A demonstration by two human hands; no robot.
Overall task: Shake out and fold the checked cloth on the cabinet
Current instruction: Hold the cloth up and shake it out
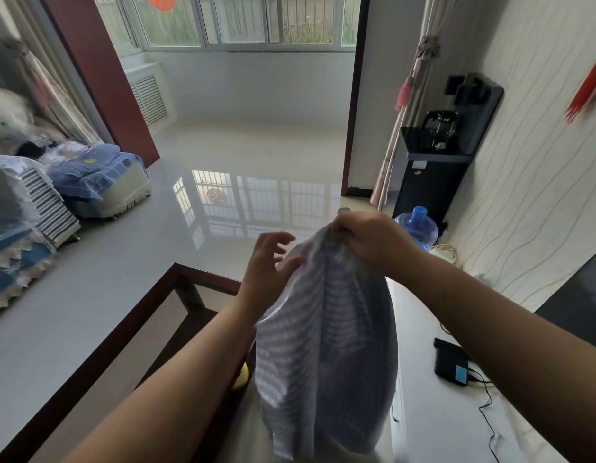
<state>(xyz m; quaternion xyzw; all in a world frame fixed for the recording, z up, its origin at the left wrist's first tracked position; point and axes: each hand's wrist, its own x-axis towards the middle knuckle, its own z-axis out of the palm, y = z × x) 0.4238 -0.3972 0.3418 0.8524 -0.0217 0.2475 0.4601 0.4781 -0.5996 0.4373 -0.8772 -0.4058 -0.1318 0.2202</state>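
Note:
The checked cloth (326,345), blue-grey and white, hangs in the air in front of me, bunched lengthwise. My right hand (366,238) is shut on its top corner and holds it up. My left hand (270,272) is at the cloth's upper left edge, thumb and palm against the fabric, fingers spread apart. The white cabinet top (433,409) lies below and to the right of the hanging cloth. The cloth's lower end drops out of view at the bottom.
A dark wood table with a glass top (176,315) stands lower left, a yellow object (242,375) on it. A black device with a cable (452,364) lies on the cabinet. A water dispenser (437,162) and a blue bottle (418,225) stand at the right wall. Covered sofas (89,175) sit left.

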